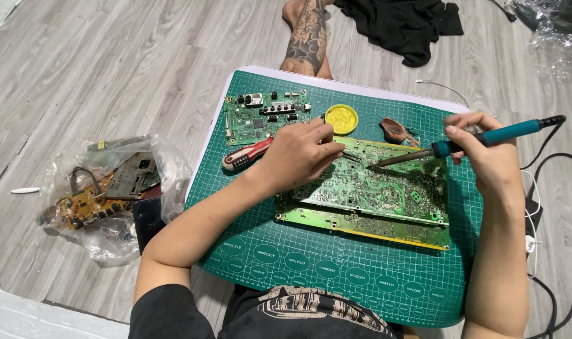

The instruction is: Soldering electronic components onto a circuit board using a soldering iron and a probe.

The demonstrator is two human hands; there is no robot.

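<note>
Our right hand [487,154] grips the soldering iron [487,137]; our left hand [298,154] pinches tweezers [352,157] on the circuit board [374,201]. Risk: lingering heat could lift a pad.

I see the right hand [487,157] gripping a teal soldering iron [480,139], tip on the large green circuit board [374,201]. The left hand [298,154] holds tweezers [352,157] beside that tip, above the green cutting mat [336,276].

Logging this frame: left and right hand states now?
Left hand: closed on tweezers, tips at the circuit board.
Right hand: closed on teal soldering iron, tip on the board.
</note>
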